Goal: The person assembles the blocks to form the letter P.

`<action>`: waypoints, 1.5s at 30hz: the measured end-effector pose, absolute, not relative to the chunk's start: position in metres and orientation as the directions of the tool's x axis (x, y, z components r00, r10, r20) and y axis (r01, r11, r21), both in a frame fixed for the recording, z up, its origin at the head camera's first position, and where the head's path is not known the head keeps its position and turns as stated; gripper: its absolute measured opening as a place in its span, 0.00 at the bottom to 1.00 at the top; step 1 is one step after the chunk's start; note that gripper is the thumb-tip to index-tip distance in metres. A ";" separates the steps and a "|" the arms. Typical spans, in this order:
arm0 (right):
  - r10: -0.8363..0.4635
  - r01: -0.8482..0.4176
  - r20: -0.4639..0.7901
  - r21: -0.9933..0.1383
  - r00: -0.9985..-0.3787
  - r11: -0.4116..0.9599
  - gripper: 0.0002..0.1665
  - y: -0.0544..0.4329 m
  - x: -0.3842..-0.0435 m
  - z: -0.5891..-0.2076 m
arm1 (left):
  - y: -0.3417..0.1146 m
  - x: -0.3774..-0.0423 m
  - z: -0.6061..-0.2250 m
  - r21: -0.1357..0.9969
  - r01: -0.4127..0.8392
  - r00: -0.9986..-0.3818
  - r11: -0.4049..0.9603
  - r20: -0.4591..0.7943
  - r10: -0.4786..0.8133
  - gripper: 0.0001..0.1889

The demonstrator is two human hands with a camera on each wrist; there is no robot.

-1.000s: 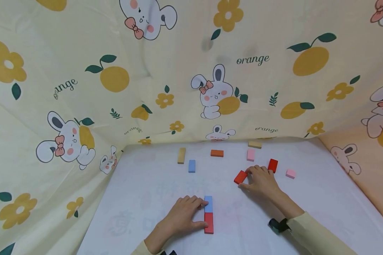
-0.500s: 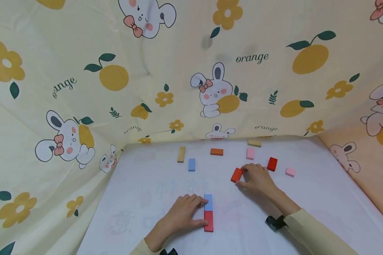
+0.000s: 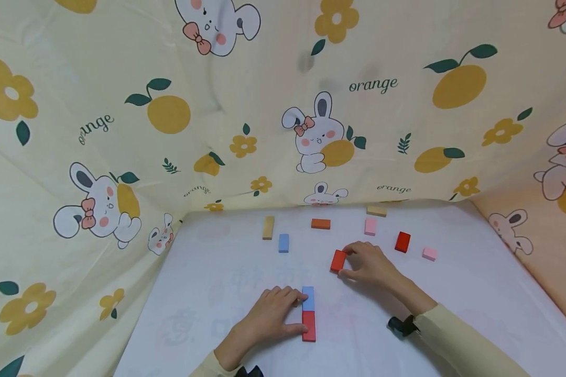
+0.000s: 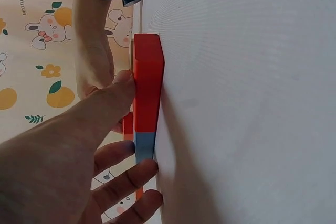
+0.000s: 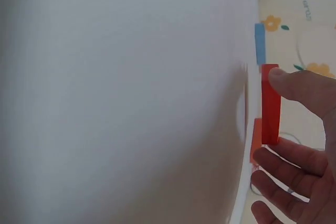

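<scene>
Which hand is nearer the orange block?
Right. In the head view, the right hand is below and right of the orange block; the left hand is much farther below, leftward.

On the tabletop, the end-to-end pair of blocks has the left grip touching it from the left, and the held block, in the right grip, behind it to the right. Farther behind the pair, the leftmost block and neighbouring block lie left, the middle block slightly right, and the rearmost block, rightmost block and two others farther right, before the hanging cloth.
</scene>
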State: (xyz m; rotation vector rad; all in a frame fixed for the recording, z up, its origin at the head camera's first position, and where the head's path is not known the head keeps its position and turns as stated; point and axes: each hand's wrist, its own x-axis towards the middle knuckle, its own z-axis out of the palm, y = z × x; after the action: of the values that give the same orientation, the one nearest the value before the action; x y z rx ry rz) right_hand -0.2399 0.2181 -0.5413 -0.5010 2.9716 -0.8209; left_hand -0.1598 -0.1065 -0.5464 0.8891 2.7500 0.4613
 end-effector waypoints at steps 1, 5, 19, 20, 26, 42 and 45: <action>-0.322 -0.309 0.067 -0.510 -0.945 0.802 0.36 0.217 -0.240 -0.541 | -0.106 -0.160 -0.546 0.357 0.529 -0.795 0.770 -0.109 0.596 0.37; -0.362 -0.342 0.070 -0.530 -0.929 0.776 0.36 0.211 -0.241 -0.540 | -0.106 -0.161 -0.547 0.350 0.527 -0.797 0.775 -0.115 0.594 0.38; -0.439 -0.378 0.019 -0.544 -0.898 0.750 0.38 0.185 -0.243 -0.536 | -0.106 -0.160 -0.545 0.333 0.536 -0.794 0.776 -0.115 0.597 0.38; -0.447 -0.385 0.019 -0.541 -0.894 0.747 0.38 0.183 -0.243 -0.536 | -0.106 -0.160 -0.545 0.334 0.536 -0.794 0.776 -0.114 0.597 0.38; -0.487 -0.416 0.014 -0.543 -0.873 0.730 0.36 0.176 -0.246 -0.539 | -0.107 -0.161 -0.545 0.341 0.545 -0.789 0.766 -0.099 0.606 0.37; -0.564 -0.478 0.004 -0.536 -0.826 0.696 0.35 0.159 -0.243 -0.537 | -0.108 -0.160 -0.549 0.351 0.544 -0.789 0.762 -0.097 0.607 0.37; -0.564 -0.474 -0.002 -0.540 -0.826 0.696 0.35 0.158 -0.243 -0.537 | -0.109 -0.161 -0.549 0.351 0.541 -0.789 0.764 -0.102 0.606 0.37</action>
State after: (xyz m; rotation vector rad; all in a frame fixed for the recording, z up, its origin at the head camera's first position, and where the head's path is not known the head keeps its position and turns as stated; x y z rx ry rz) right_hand -0.2432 0.1575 -0.5367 -0.8437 2.7368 -0.8011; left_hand -0.1611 -0.1086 -0.5488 0.9059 2.7507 0.4518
